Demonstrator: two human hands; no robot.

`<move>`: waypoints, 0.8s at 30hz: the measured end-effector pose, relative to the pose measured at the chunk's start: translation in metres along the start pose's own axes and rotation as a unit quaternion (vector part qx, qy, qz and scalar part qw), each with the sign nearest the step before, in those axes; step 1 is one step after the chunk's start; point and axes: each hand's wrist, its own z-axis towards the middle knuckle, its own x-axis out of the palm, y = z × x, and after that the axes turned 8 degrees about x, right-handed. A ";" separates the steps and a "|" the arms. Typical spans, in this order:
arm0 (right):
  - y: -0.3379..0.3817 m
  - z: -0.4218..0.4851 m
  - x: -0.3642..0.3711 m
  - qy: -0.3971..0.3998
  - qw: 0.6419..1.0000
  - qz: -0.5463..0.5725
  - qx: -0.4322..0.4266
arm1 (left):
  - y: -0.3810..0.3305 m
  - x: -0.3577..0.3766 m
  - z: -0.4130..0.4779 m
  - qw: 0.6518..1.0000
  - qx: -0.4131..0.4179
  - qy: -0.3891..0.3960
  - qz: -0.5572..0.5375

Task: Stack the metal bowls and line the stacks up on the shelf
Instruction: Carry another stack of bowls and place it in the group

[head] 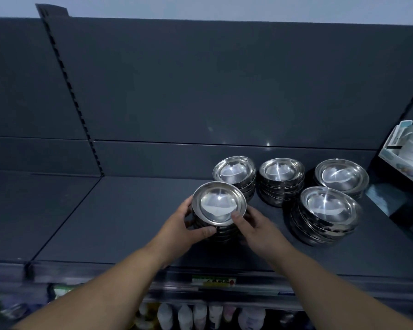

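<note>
Several stacks of shiny metal bowls stand on the dark grey shelf (119, 222). My left hand (185, 226) and my right hand (255, 228) clasp the front left stack (218, 203) from both sides, the right thumb on its top rim. Behind it stands a second stack (234, 172), touching or nearly touching it. A third stack (281, 175) is in the back middle and a fourth (341, 176) at the back right. The front right stack (327, 208) leans, its bowls sitting unevenly.
A pale box of white dishes (405, 151) stands on the neighbouring shelf at the right. A slotted upright (74, 98) divides the back panel at the left. Below the shelf's front edge with its price label (214, 281) are bottles (200, 315) on a lower shelf.
</note>
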 end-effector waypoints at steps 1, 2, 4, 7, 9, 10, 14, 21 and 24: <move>0.003 -0.001 0.004 0.003 1.000 0.000 -0.001 | -0.001 -0.006 -0.002 1.000 0.003 -0.003 -0.001; 0.007 -0.002 0.010 0.007 1.000 0.002 -0.003 | -0.002 -0.013 -0.005 1.000 0.005 -0.008 -0.002; 0.016 -0.002 0.026 0.013 1.000 -0.001 -0.007 | -0.006 -0.031 -0.011 1.000 0.008 -0.017 -0.006; 0.030 0.003 0.061 0.018 1.000 -0.001 -0.016 | -0.009 -0.067 -0.021 0.999 0.013 -0.031 -0.016; 0.039 0.006 0.090 0.019 1.000 -0.006 -0.019 | -0.008 -0.097 -0.028 0.999 0.010 -0.039 -0.015; 0.043 0.008 0.106 0.021 1.000 -0.005 -0.019 | -0.006 -0.113 -0.032 0.999 0.007 -0.043 -0.012; 0.060 0.014 0.166 0.041 0.999 0.000 -0.015 | 0.005 -0.177 -0.049 0.999 -0.002 -0.048 0.004; 0.077 0.019 0.246 0.039 0.999 -0.011 -0.006 | 0.030 -0.262 -0.068 0.999 -0.022 -0.036 0.026; 0.080 0.022 0.269 0.038 0.999 -0.015 -0.003 | 0.038 -0.283 -0.073 0.998 -0.028 -0.035 0.032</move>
